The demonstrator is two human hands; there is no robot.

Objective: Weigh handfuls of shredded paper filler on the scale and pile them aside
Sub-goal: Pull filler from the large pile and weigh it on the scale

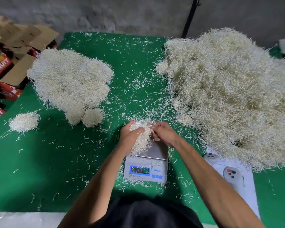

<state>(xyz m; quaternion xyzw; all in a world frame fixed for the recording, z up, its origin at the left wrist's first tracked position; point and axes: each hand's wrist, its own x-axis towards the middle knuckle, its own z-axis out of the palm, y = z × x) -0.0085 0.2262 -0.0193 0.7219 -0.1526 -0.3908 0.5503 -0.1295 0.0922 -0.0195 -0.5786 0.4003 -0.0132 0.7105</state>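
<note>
I hold a bunch of pale shredded paper strips [141, 137] over the small white scale with the shiny metal plate [155, 150]. My left hand [129, 134] is curled around the left side of the bunch and grips it. My right hand [163, 133] is right next to it, and its fingers pinch some strips at the top of the bunch. My two hands are close together, almost touching. The bottom of the bunch hangs down to the metal plate, but I cannot tell if it rests on it. The scale has a blue lit screen [139, 170], and the numbers are too blurry to read. The scale sits on a green felt table top [48, 162] with lots of loose strips all over it. On my right is a very big heap of shredded paper [234, 96]. On my left, farther back, is a smaller heap made of round clumps [71, 79], and one little round clump [24, 121] sits alone near the left edge. Past the left edge are open brown and red cardboard boxes [8, 66]; I cannot see what is inside them. Two grey game controllers [232, 174] lie on a white sheet [247, 186] by my right arm.
</note>
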